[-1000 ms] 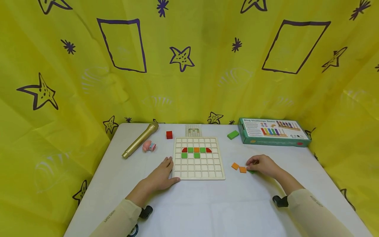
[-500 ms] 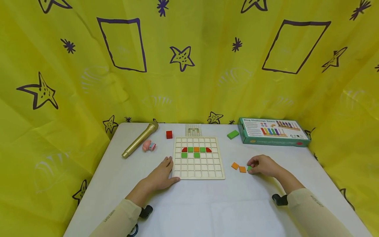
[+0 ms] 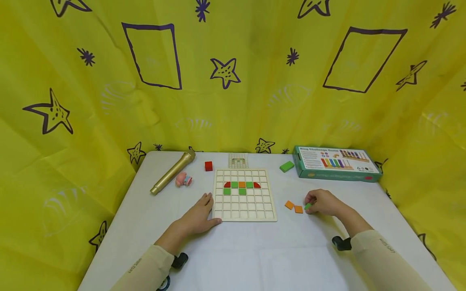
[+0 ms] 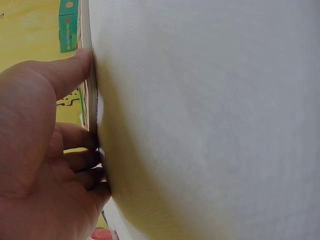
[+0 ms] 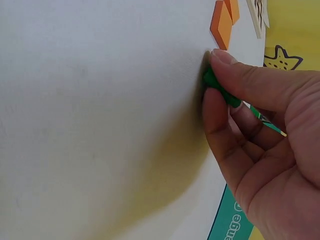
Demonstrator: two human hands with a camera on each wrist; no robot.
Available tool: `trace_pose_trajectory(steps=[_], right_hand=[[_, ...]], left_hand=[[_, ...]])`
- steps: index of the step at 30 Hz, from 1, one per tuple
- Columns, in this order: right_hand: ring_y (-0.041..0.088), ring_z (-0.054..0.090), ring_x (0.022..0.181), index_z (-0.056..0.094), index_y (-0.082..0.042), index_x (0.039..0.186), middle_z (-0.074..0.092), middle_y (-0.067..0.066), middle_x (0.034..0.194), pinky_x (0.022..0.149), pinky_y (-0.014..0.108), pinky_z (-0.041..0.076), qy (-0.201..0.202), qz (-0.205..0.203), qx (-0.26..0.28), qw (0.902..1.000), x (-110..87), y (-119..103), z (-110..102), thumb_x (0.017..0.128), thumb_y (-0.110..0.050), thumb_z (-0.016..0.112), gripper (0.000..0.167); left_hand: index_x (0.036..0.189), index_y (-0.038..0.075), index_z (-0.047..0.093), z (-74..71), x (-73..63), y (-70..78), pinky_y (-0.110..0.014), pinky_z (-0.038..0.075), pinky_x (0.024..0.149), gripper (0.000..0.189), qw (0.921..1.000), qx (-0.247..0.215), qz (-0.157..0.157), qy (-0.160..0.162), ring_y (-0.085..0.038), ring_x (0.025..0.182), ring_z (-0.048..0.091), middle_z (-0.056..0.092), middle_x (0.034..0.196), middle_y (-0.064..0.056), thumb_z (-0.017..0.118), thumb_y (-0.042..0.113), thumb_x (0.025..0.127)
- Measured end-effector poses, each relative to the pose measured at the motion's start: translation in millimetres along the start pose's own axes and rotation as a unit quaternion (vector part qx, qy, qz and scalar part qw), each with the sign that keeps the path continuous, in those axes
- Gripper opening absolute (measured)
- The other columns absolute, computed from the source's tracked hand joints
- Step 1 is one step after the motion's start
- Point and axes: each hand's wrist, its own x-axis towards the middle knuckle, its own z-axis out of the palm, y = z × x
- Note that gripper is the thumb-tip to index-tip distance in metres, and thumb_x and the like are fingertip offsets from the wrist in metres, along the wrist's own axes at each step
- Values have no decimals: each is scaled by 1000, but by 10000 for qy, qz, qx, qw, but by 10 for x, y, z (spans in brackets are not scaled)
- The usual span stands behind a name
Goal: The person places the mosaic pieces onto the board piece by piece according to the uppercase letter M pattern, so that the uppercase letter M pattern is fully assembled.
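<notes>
My right hand [image 3: 324,203] pinches a small green tile [image 5: 222,89] between thumb and fingers, low over the white table. Two orange square tiles [image 3: 298,209] lie just left of it. A pale grid board [image 3: 247,207] sits at the table's middle, carrying red quarter-round tiles [image 3: 257,185], several green square tiles [image 3: 242,192] and an orange one. Against the board's left side rests my left hand [image 3: 198,215], fingers along the edge and thumb at the near corner. In the left wrist view its thumb [image 4: 75,67] touches the board's rim.
Behind the board lies a small pattern card [image 3: 238,160]. A red cube [image 3: 208,166], a pink figurine [image 3: 183,179] and a gold microphone [image 3: 172,171] are at the left. A green block [image 3: 287,166] and a Ring Challenge Game box [image 3: 336,163] stand back right.
The green tile has gone from lying mostly hidden under my right fingertips to being pinched and tilted up into view. My left hand and the board stay in place.
</notes>
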Motion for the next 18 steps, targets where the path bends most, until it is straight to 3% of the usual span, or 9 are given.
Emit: trace_pose_trajectory(steps=[8, 18], right_hand=[[18, 52, 77, 68, -6, 89, 61, 2, 81, 67, 30, 45, 17, -20, 128, 9999, 78, 21, -83, 85, -13, 81, 15], [19, 56, 76, 67, -4, 89, 64, 2, 79, 69, 33, 50, 71, -36, 358, 9993, 250, -80, -101, 87, -13, 79, 15]], left_hand=[[151, -12, 32, 2, -1, 5, -47, 25, 119, 88, 10000, 60, -44, 5, -39, 150, 19, 23, 162, -25, 67, 46, 95], [149, -14, 33, 8, -5, 9, -48, 25, 119, 87, 10000, 57, 0, 45, -40, 150, 20, 24, 161, -26, 68, 45, 95]])
